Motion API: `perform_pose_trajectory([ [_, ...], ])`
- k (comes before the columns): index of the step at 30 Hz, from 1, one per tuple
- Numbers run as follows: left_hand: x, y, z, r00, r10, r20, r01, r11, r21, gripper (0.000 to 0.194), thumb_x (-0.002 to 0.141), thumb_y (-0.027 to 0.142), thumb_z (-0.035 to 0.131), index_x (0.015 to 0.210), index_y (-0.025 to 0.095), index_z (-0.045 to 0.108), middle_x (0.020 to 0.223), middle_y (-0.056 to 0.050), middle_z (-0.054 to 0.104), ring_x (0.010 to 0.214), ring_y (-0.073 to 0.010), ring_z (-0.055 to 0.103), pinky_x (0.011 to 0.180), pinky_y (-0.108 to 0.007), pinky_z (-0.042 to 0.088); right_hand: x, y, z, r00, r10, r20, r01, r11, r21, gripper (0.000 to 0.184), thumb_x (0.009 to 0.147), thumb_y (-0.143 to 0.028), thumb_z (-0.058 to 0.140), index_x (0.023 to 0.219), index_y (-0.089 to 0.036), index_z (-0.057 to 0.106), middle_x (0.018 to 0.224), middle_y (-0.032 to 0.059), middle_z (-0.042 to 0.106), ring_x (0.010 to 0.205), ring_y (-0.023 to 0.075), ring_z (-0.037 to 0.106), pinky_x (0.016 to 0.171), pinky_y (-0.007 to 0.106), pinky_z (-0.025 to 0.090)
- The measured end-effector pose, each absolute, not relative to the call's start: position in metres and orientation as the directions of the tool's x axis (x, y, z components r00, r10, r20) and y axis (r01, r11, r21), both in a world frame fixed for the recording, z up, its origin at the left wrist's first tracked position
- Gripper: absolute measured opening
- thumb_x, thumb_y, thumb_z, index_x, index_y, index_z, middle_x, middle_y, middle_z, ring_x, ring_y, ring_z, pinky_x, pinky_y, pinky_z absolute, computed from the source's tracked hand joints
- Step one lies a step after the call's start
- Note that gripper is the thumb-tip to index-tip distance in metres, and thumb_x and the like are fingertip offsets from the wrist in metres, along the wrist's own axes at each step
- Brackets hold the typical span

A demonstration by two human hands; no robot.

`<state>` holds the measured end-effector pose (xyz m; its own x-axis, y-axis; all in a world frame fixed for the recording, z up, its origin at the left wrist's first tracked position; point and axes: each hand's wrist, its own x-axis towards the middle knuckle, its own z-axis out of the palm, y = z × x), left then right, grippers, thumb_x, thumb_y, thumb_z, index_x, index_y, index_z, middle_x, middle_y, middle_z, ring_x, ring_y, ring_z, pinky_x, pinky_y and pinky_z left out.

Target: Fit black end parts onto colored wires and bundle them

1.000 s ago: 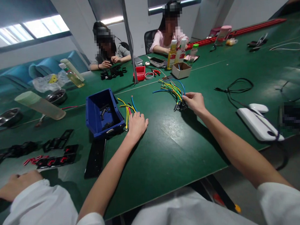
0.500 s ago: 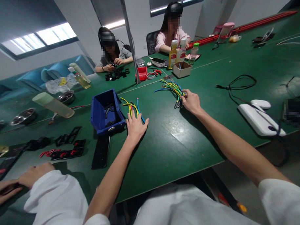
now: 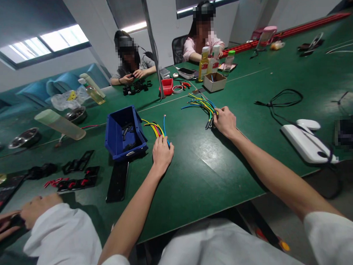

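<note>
On the green, smooth tabletop, a person's left hand lay with bent fingers over a small bunch of thin yellow, red and blue wires, right of a deep blue plastic bin. Farther right, the right hand curled against the near end of a larger, fanned yellow, green and blue wire bundle. I couldn't tell whether either gripped anything. Because strands crossed loosely, pulling one could have dragged others astray.

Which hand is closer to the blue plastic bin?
Left. The left hand is just right of the blue plastic bin, at the smaller wire bunch; the right hand is farther right, at the larger wire bunch.
</note>
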<state>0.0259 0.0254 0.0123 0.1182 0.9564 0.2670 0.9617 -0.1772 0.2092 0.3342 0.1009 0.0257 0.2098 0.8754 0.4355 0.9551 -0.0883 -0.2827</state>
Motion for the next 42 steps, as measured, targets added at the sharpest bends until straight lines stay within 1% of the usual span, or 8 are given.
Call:
perform_pose_trajectory([
  [5,0.022,0.026,0.010,0.138,0.946,0.293,0.933,-0.224,0.281,0.036,0.097,0.026,0.037,0.124,0.012,0.057,0.131,-0.013,0.060,0.127,-0.0208,0.051,0.109,-0.032,0.039,0.324,0.096,0.032,0.125,0.837,0.532,0.973,0.002,-0.232,0.041,0.094,-0.038,0.042,0.115,-0.016,0.068,0.111,0.0171,0.060,0.096,0.0286,0.056,0.074,0.037,0.044],
  [9,0.019,0.024,0.012,0.101,0.946,0.306,0.927,-0.201,0.316,0.034,0.100,0.027,0.033,0.118,0.014,0.058,0.127,-0.013,0.062,0.122,-0.0209,0.055,0.105,-0.033,0.042,0.286,0.086,0.039,-0.082,0.845,0.528,0.953,0.222,-0.207,0.039,0.096,-0.036,0.040,0.114,-0.016,0.067,0.111,0.0163,0.063,0.104,0.0284,0.054,0.089,0.039,0.041],
  [12,0.018,0.018,0.014,0.037,0.949,0.313,0.929,-0.148,0.339,0.036,0.100,0.032,0.034,0.120,0.013,0.056,0.123,-0.014,0.063,0.119,-0.0231,0.056,0.103,-0.036,0.043,0.242,0.083,0.039,-0.201,0.882,0.425,0.897,0.340,-0.281,0.038,0.097,-0.040,0.041,0.113,-0.016,0.067,0.106,0.0154,0.067,0.100,0.0271,0.058,0.086,0.036,0.042],
  [15,0.017,0.010,0.013,0.020,0.950,0.312,0.922,-0.139,0.361,0.038,0.098,0.034,0.038,0.123,0.010,0.054,0.124,-0.016,0.063,0.120,-0.0244,0.056,0.103,-0.037,0.045,0.198,0.089,0.038,-0.266,0.925,0.272,0.871,0.351,-0.345,0.040,0.097,-0.045,0.041,0.117,-0.018,0.063,0.099,0.0131,0.071,0.091,0.0259,0.064,0.078,0.033,0.043],
  [23,0.002,0.012,0.004,0.199,0.918,0.342,0.902,-0.308,0.303,0.037,0.092,0.029,0.053,0.124,0.010,0.055,0.132,-0.019,0.059,0.128,-0.0277,0.054,0.108,-0.042,0.045,0.120,0.126,0.046,-0.366,0.928,0.073,0.898,0.372,-0.235,0.062,0.089,-0.066,0.042,0.122,-0.016,0.055,0.109,0.0189,0.069,0.097,0.0343,0.067,0.077,0.039,0.048],
  [28,-0.013,0.023,0.002,0.292,0.886,0.360,0.857,-0.410,0.313,0.028,0.095,0.018,0.047,0.119,0.013,0.060,0.129,-0.016,0.063,0.125,-0.0233,0.057,0.108,-0.040,0.047,0.106,0.135,0.040,-0.402,0.915,0.032,0.890,0.399,-0.222,0.045,0.096,-0.050,0.040,0.121,-0.017,0.054,0.108,0.0163,0.070,0.098,0.0315,0.067,0.079,0.037,0.047],
  [33,-0.016,0.026,0.001,0.282,0.872,0.401,0.858,-0.416,0.301,0.027,0.093,0.011,0.047,0.113,0.012,0.064,0.122,-0.016,0.067,0.117,-0.0227,0.063,0.102,-0.039,0.052,0.113,0.139,0.031,-0.407,0.913,0.031,0.868,0.396,-0.300,0.040,0.098,-0.038,0.035,0.130,-0.019,0.051,0.103,0.0141,0.072,0.094,0.0291,0.068,0.077,0.034,0.046],
  [42,-0.015,0.025,0.004,0.258,0.846,0.466,0.873,-0.411,0.263,0.024,0.094,0.012,0.047,0.112,0.012,0.063,0.114,-0.011,0.070,0.106,-0.0203,0.066,0.097,-0.037,0.055,0.124,0.152,0.016,-0.307,0.941,0.142,0.712,0.326,-0.622,0.045,0.097,-0.039,0.040,0.135,-0.016,0.048,0.091,0.0110,0.073,0.085,0.0250,0.068,0.079,0.031,0.044],
])
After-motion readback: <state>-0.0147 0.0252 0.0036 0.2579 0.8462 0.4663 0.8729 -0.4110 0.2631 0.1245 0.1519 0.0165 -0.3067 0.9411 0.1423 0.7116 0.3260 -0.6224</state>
